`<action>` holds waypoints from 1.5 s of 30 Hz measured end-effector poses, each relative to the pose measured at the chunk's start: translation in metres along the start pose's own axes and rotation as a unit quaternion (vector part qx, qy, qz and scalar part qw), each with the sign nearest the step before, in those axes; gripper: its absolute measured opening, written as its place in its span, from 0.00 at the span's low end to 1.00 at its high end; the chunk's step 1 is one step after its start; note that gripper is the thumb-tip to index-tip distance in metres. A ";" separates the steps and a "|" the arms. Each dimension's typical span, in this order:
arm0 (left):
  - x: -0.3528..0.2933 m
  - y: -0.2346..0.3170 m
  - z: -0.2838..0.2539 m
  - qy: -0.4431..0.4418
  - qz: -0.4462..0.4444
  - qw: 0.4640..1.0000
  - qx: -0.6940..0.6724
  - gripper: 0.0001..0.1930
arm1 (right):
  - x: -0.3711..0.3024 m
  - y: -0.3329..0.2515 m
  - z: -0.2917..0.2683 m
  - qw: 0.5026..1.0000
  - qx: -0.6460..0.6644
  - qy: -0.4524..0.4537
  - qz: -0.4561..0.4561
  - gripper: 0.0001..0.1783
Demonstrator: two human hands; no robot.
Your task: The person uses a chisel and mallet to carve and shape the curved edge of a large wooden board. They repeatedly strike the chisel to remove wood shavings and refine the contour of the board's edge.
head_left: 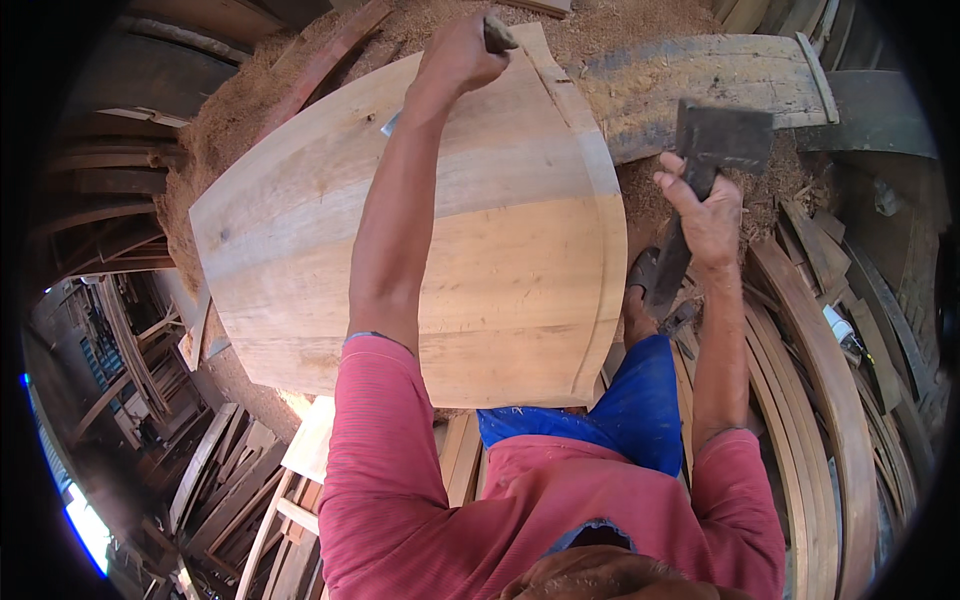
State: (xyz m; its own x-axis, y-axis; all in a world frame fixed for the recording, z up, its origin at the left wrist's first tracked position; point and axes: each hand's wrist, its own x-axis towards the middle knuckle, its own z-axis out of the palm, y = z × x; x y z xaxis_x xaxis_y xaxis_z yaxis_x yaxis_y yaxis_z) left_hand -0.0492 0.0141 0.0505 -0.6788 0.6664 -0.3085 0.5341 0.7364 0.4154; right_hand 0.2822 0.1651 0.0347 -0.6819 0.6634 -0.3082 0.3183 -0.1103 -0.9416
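Observation:
A large, curved wooden panel made of joined planks lies in front of me. A narrow cut line runs along its right edge, with a notch near the far right corner. My left hand reaches across to that far corner, its fingers wrapped round a short, worn tool handle. The rest of that tool is hidden. A small bluish piece shows beside my left forearm. To the panel's right, my right hand grips a dark mallet by its handle, the block head raised above my fingers.
A weathered curved board lies on sawdust and shavings at the far right. Long timber strips are stacked along the right. More wood offcuts crowd the lower left. My sandalled foot stands near the panel's right edge.

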 end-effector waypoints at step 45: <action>-0.066 0.047 0.013 0.183 0.263 0.806 -0.499 0.09 | -0.112 -0.004 0.018 0.991 -0.049 0.049 -0.110 0.17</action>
State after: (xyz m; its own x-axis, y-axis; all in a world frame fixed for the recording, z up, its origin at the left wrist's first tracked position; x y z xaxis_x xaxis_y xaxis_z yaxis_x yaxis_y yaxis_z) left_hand 0.0273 0.0061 0.0794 -0.6908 0.6426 0.3314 0.2496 -0.2183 0.9434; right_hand 0.3457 0.0778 0.0705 -0.6759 0.7330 -0.0766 0.2343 0.1151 -0.9653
